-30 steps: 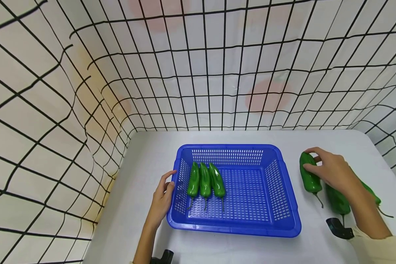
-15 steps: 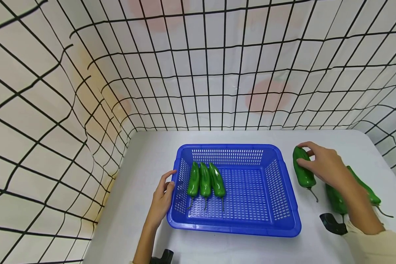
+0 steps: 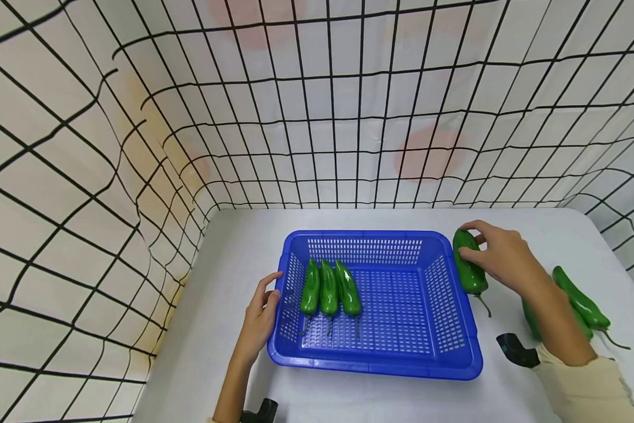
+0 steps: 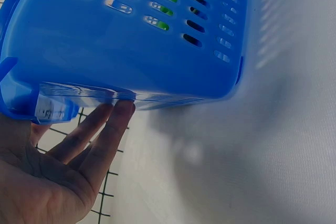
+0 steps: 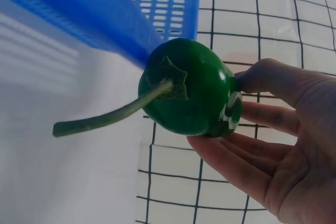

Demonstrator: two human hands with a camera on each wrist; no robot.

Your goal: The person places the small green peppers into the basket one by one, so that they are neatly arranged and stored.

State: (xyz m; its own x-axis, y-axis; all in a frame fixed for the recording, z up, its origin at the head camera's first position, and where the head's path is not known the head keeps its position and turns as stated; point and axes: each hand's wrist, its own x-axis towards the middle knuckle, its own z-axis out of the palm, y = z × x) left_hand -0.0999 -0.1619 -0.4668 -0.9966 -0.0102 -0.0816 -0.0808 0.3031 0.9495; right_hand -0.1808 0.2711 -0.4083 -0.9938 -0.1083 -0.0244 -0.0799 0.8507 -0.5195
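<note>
A right hand pinches a green chili pepper between thumb and fingers, a blue plastic basket with three matching peppers just left of that hand, while the left hand touches the basket's opposite end, fingers loosely extended.

R hand hides pt. of grn pepper.

White table, far right corner rounded; black wire grid standing along the far, left and right sides; pale sheeting behind it, marked with faint, blurred reddish and yellowish patches.
</note>
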